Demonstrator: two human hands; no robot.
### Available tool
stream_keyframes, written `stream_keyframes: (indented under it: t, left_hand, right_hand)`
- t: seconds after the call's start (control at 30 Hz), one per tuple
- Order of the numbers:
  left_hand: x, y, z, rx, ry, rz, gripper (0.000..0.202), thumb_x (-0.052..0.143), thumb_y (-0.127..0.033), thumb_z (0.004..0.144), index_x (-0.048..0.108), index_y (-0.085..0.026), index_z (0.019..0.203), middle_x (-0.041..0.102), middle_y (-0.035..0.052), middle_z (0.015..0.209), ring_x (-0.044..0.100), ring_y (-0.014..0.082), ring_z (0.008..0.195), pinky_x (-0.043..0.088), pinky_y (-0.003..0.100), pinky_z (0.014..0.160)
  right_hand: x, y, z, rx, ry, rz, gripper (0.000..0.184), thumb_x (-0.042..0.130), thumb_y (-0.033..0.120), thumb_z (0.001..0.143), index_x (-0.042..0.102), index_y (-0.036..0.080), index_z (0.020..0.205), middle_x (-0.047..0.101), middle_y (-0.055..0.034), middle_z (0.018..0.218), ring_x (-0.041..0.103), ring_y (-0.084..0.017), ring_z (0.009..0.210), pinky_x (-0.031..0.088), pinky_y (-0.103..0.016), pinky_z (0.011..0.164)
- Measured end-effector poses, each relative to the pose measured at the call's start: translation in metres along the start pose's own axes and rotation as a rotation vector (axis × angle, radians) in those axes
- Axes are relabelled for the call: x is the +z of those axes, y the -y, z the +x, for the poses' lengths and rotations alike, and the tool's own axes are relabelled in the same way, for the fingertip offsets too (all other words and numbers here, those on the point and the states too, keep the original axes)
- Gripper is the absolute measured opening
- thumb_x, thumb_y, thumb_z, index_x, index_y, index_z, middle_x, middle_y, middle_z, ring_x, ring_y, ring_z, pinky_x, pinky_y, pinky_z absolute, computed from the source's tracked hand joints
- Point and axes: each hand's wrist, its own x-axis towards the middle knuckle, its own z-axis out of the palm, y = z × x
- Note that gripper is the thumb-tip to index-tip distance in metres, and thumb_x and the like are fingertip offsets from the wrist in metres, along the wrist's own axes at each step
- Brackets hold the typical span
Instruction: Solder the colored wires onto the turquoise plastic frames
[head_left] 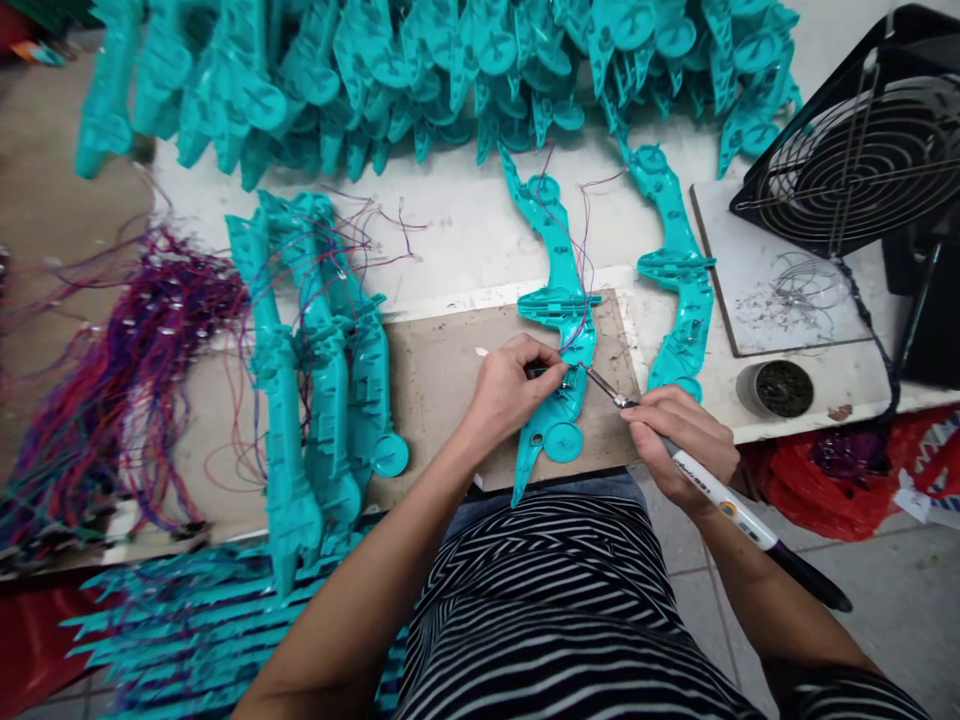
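Note:
A turquoise plastic bow-shaped part [559, 250] lies in front of me on a brown board, with thin red and blue wires [586, 250] running along it. My left hand [514, 385] is closed in a pinch over its lower half; a small dark thing shows at the fingertips, too hidden to name. In my right hand [682, 440] is a soldering iron [709, 487] with a white and black handle. Its metal tip points left and down onto the part, close to my left fingertips. Whether the tip touches it, I cannot tell.
Another turquoise part [679, 260] lies to the right, and several wired ones [315, 370] stand at left beside a wire heap [142, 370]. Many parts [420, 70] are piled behind. A black fan [855, 150], a white board [780, 275] and a small cup [776, 388] occupy the right.

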Motion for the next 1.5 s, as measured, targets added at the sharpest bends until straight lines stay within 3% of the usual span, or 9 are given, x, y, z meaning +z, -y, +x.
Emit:
stream_keyframes:
  t: [0.73, 0.97, 1.27, 1.5]
  left_hand:
    - [-0.001, 0.0, -0.001, -0.008, 0.017, 0.029, 0.007, 0.069, -0.016, 0.078, 0.069, -0.018, 0.071, 0.067, 0.0012, 0.074, 0.059, 0.0138, 0.071, 0.048, 0.028, 0.068]
    - [-0.001, 0.0, -0.001, -0.014, 0.011, 0.027, 0.007, 0.069, -0.015, 0.077, 0.068, -0.017, 0.071, 0.067, 0.0013, 0.074, 0.058, 0.0135, 0.071, 0.047, 0.028, 0.067]
    - [0.0, -0.002, -0.001, -0.014, 0.009, 0.03, 0.007, 0.067, -0.017, 0.076, 0.067, -0.018, 0.07, 0.067, 0.0017, 0.074, 0.058, 0.0139, 0.07, 0.047, 0.029, 0.068]
    - [0.002, 0.004, 0.0, 0.003, -0.001, 0.015, 0.007, 0.065, -0.015, 0.075, 0.065, -0.018, 0.068, 0.067, 0.0016, 0.073, 0.059, 0.0141, 0.069, 0.046, 0.028, 0.066]
  right_hand:
    - [0.0, 0.0, 0.001, 0.008, 0.001, -0.011, 0.019, 0.06, 0.006, 0.083, 0.07, 0.019, 0.091, 0.069, -0.0024, 0.07, 0.062, -0.016, 0.067, 0.054, -0.032, 0.063]
    - [-0.004, -0.001, 0.0, 0.02, -0.074, -0.057, 0.021, 0.058, 0.008, 0.084, 0.071, 0.021, 0.094, 0.068, -0.0008, 0.067, 0.064, -0.017, 0.066, 0.055, -0.035, 0.061]
    - [-0.007, -0.012, -0.006, 0.1, -0.148, -0.066, 0.024, 0.06, 0.015, 0.088, 0.071, 0.023, 0.108, 0.072, -0.0036, 0.082, 0.066, -0.019, 0.078, 0.055, -0.035, 0.068]
    - [-0.004, -0.014, -0.007, 0.171, -0.21, -0.043, 0.017, 0.061, 0.02, 0.089, 0.074, 0.021, 0.1, 0.074, -0.0048, 0.083, 0.068, -0.019, 0.076, 0.056, -0.035, 0.068]
